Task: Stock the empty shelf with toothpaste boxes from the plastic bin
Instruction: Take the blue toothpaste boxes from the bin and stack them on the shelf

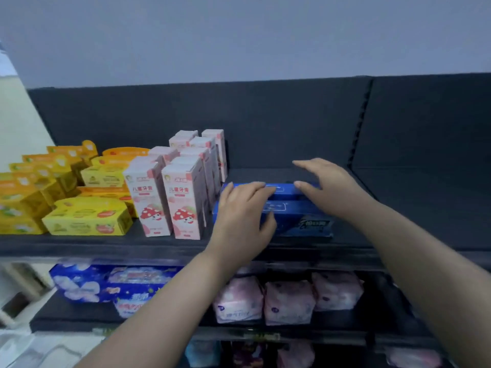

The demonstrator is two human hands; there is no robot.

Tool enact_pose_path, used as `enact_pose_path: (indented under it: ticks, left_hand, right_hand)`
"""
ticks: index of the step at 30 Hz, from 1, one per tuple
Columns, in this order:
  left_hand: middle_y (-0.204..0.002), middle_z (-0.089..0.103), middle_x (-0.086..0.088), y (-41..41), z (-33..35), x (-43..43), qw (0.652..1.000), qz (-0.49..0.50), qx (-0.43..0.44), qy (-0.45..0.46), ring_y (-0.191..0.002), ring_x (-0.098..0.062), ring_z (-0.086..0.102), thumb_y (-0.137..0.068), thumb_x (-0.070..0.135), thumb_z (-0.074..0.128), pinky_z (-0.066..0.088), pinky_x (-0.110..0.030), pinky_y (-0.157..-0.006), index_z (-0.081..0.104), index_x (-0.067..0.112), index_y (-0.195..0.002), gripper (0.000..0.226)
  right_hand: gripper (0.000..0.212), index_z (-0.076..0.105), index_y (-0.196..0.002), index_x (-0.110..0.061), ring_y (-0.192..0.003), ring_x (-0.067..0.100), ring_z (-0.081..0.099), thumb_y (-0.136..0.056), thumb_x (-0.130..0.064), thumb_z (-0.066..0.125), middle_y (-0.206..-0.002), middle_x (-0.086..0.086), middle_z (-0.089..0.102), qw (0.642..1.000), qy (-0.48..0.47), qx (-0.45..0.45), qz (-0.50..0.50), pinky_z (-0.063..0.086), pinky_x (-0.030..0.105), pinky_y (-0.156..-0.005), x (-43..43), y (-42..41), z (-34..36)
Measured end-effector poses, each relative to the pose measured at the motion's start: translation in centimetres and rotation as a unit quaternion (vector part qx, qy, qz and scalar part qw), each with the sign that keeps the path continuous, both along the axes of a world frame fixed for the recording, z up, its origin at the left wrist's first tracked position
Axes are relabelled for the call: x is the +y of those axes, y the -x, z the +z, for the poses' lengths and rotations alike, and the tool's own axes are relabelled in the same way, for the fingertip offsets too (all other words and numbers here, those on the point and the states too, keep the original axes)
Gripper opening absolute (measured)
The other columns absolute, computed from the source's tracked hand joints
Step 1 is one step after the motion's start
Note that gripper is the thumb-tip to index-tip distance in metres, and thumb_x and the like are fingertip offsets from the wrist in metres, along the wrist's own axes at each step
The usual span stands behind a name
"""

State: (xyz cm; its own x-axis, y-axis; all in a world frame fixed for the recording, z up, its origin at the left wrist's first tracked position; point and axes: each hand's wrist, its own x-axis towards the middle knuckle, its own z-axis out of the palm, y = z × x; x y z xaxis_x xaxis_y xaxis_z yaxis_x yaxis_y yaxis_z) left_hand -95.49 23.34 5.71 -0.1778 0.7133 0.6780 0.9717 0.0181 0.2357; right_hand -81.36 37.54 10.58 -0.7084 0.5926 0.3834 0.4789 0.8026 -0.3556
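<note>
Blue toothpaste boxes [301, 221] lie flat and lengthwise on the dark upper shelf [403, 208], right of the pink cartons. A second blue box [283, 191] sits behind and slightly higher than the front one. My left hand [239, 221] rests on their left half, fingers laid over the rear box and thumb on the front box. My right hand [329, 185] is over the right end, fingers straight and spread, thumb tip touching the rear box. The plastic bin is out of view.
Upright pink children's toothpaste cartons [183, 197] stand just left of the blue boxes, with yellow boxes [85, 216] further left. To the right, the shelf holds nothing up to a vertical divider [360, 128]. The lower shelf holds blue packs [111, 282] and pink packs [288, 301].
</note>
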Motion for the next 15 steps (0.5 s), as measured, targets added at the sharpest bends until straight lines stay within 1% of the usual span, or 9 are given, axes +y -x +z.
enact_pose_path:
  ticks: [3,5,7,9,12,15]
  left_hand:
    - [-0.126,0.058,-0.002,-2.1,0.3,1.4,0.999,-0.031,0.007,0.019,-0.12,-0.019,0.049,-0.079,0.035,0.041,0.023,-0.049,-0.111,0.058,0.017,-0.124,0.051]
    - [-0.13,0.056,-0.003,-3.9,0.6,2.4,0.998,-0.06,0.007,0.032,-0.123,-0.021,0.048,-0.08,0.034,0.043,0.021,-0.049,-0.112,0.055,0.018,-0.128,0.052]
    - [-0.131,0.056,-0.005,-6.1,0.7,3.3,0.995,-0.098,0.006,0.026,-0.124,-0.021,0.049,-0.079,0.034,0.042,0.022,-0.05,-0.111,0.055,0.018,-0.129,0.054]
    - [-0.131,0.056,-0.006,-8.9,0.8,4.0,0.99,-0.141,0.0,0.022,-0.124,-0.022,0.05,-0.079,0.036,0.039,0.024,-0.05,-0.111,0.055,0.018,-0.129,0.056]
    - [-0.13,0.057,-0.006,-14.0,0.6,4.7,0.979,-0.2,-0.018,0.017,-0.122,-0.023,0.051,-0.078,0.034,0.04,0.025,-0.049,-0.11,0.055,0.016,-0.129,0.056]
    - [-0.132,0.054,-0.002,-20.0,-0.4,4.7,0.962,-0.268,-0.046,0.032,-0.125,-0.019,0.047,-0.081,0.027,0.049,0.022,-0.043,-0.112,0.052,0.018,-0.132,0.052]
  right_hand:
    - [0.053,0.038,-0.144,-0.025,-0.134,0.017,0.038,-0.095,-0.036,0.052,-0.145,-0.004,0.043,0.998,-0.028,0.002,-0.059,0.031,0.036,-0.11,-1.1,-4.0,-0.5]
    - [0.054,0.041,-0.143,-0.021,-0.132,0.021,0.041,-0.093,-0.034,0.056,-0.144,0.001,0.046,0.994,-0.046,0.015,-0.097,0.032,0.036,-0.109,-1.7,-7.0,-1.0]
    - [0.054,0.044,-0.141,-0.016,-0.13,0.025,0.044,-0.091,-0.03,0.059,-0.14,0.006,0.05,0.989,-0.053,0.027,-0.132,0.034,0.039,-0.108,-2.6,-10.3,-1.4]
    - [0.054,0.044,-0.141,-0.015,-0.13,0.027,0.044,-0.091,-0.028,0.06,-0.14,0.009,0.05,0.984,-0.055,0.031,-0.167,0.033,0.042,-0.109,-3.8,-13.8,-1.7]
    - [0.054,0.042,-0.142,-0.016,-0.131,0.025,0.042,-0.092,-0.029,0.058,-0.141,0.007,0.049,0.972,-0.059,0.029,-0.224,0.033,0.041,-0.11,-6.1,-19.7,-2.1]
    - [0.054,0.041,-0.143,-0.019,-0.132,0.021,0.041,-0.093,-0.03,0.057,-0.142,0.001,0.048,0.955,-0.055,0.024,-0.29,0.031,0.038,-0.111,-9.3,-26.5,-2.7]
